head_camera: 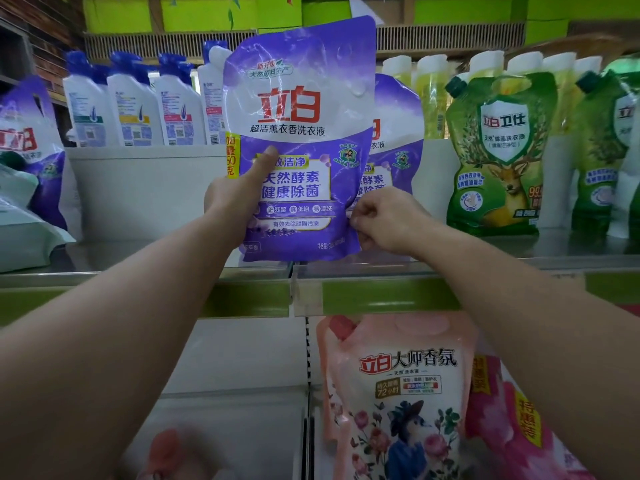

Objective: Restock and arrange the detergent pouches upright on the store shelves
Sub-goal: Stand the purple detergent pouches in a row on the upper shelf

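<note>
Both hands hold the purple detergent pouch point(298, 140) upright above the shelf edge point(145, 271): left hand point(232, 199) grips its side, right hand point(384, 220) pinches the corner. Seat its base flat beside the rear purple pouch point(394, 140).

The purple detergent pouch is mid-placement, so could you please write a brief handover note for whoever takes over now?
Left hand grips the purple plastic detergent pouch by its left edge, thumb on the front.
Right hand pinches its lower right edge.
The pouch is upright over the front of the grey metal shelf, in front of a second purple pouch already standing.
Left: set it down upright, then fill the gap to its left.
</note>
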The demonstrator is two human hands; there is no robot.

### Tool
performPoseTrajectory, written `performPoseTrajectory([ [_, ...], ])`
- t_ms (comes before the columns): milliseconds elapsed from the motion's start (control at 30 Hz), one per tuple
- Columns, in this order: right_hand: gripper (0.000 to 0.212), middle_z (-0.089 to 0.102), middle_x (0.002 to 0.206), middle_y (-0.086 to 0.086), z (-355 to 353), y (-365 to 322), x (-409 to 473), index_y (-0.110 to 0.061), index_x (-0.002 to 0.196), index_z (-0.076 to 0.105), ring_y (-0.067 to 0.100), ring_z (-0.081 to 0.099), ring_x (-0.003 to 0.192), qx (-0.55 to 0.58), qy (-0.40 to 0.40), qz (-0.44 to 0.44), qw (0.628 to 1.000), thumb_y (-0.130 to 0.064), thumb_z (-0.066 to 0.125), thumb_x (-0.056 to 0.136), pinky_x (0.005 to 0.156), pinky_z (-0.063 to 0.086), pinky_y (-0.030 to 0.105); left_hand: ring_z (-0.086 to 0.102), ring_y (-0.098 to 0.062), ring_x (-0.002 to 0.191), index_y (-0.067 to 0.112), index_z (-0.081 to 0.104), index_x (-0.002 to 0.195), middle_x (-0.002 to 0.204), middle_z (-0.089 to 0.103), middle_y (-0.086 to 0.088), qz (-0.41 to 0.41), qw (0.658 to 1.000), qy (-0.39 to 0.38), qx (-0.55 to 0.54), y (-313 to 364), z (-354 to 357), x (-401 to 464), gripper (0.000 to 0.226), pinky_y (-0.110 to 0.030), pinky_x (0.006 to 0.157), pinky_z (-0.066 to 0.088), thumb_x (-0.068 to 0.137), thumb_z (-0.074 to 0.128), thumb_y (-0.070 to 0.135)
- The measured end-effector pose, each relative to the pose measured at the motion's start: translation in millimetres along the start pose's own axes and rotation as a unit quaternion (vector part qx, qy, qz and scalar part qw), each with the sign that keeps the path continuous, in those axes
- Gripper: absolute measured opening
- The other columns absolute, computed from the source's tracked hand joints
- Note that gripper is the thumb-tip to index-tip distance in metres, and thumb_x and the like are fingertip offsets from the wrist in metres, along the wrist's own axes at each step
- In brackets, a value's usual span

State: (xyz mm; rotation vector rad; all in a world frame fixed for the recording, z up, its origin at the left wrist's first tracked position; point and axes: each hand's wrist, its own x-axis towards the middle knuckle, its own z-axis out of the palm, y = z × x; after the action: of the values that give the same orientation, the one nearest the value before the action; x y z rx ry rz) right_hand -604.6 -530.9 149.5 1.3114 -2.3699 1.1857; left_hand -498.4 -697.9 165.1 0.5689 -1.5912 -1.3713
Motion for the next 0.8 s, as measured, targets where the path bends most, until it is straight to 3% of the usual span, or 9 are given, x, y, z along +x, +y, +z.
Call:
performPoseTrajectory([
  [133, 0.012, 0.059, 0.118, 0.009, 5, -5, -3, -0.022, 0.086, 0.046, 0.032, 0.054, 0.109, -0.17, 0.029, -0.02, 0.985, -0.026, 0.043, 0.097, 0.082, 0.043, 0.036, 0.072, -0.019, 0.081, 0.022, 0.06, 0.092, 0.091, 0.074, 0.001, 0.01, 1.0, 0.006, 0.005, -1, 0, 1, 0.051, -0.041, 0.084, 0.057, 0.07, 0.068, 0.067],
  [233, 0.018, 0.057, 0.123, 0.01, 7, -7, -1, -0.017, 0.105, 0.056, 0.033, 0.053, 0.111, -0.184, 0.029, -0.018, 0.982, -0.023, 0.042, 0.095, 0.084, 0.045, 0.037, 0.072, -0.021, 0.082, 0.021, 0.061, 0.094, 0.092, 0.074, 0.0, 0.012, 1.0, -0.006, 0.003, -2, -2, 2, 0.055, -0.043, 0.086, 0.056, 0.069, 0.065, 0.071],
  [333, 0.016, 0.059, 0.12, 0.009, 6, -9, -1, -0.021, 0.097, 0.06, 0.032, 0.054, 0.109, -0.166, 0.017, -0.01, 0.986, -0.018, 0.044, 0.094, 0.086, 0.047, 0.037, 0.072, -0.02, 0.081, 0.021, 0.06, 0.088, 0.089, 0.074, 0.0, 0.009, 1.0, -0.006, -0.003, -1, -2, 3, 0.056, -0.038, 0.085, 0.056, 0.073, 0.057, 0.075],
  [533, 0.015, 0.062, 0.114, 0.012, 2, -4, 5, -0.016, 0.095, 0.063, 0.032, 0.058, 0.106, -0.119, 0.001, 0.047, 0.992, -0.015, 0.049, 0.093, 0.088, 0.051, 0.038, 0.058, -0.011, 0.053, 0.019, 0.053, 0.071, 0.062, 0.06, 0.004, -0.002, 0.999, 0.045, -0.014, 2, 1, 4, 0.059, -0.024, 0.054, 0.046, 0.082, 0.041, 0.075],
  [600, 0.021, 0.066, 0.099, 0.015, -1, -1, 8, -0.003, 0.106, 0.064, 0.027, 0.065, 0.083, -0.052, -0.03, 0.077, 0.995, -0.009, 0.05, 0.092, 0.071, 0.055, 0.031, 0.055, -0.009, 0.05, 0.019, 0.052, 0.071, 0.059, 0.058, 0.006, -0.002, 0.999, 0.051, -0.013, 2, 1, 3, 0.057, -0.023, 0.051, 0.042, 0.084, 0.041, 0.073],
  [667, 0.025, 0.062, 0.088, 0.012, -2, -1, 8, 0.003, 0.113, 0.061, 0.016, 0.057, 0.059, -0.004, -0.047, 0.105, 0.993, -0.006, 0.05, 0.092, 0.052, 0.048, 0.023, 0.054, -0.008, 0.049, 0.019, 0.051, 0.072, 0.059, 0.057, 0.006, -0.003, 0.999, 0.047, -0.02, 2, 1, 1, 0.056, -0.022, 0.05, 0.04, 0.084, 0.04, 0.072],
  [800, 0.019, 0.059, 0.074, 0.008, -2, 2, 11, -0.003, 0.107, 0.06, 0.014, 0.054, 0.056, 0.043, -0.053, 0.129, 0.989, -0.004, 0.048, 0.092, 0.055, 0.046, 0.024, 0.053, -0.008, 0.049, 0.018, 0.05, 0.072, 0.061, 0.056, 0.006, -0.008, 0.998, 0.067, -0.007, 2, 1, 2, 0.058, -0.022, 0.051, 0.041, 0.086, 0.036, 0.073],
])
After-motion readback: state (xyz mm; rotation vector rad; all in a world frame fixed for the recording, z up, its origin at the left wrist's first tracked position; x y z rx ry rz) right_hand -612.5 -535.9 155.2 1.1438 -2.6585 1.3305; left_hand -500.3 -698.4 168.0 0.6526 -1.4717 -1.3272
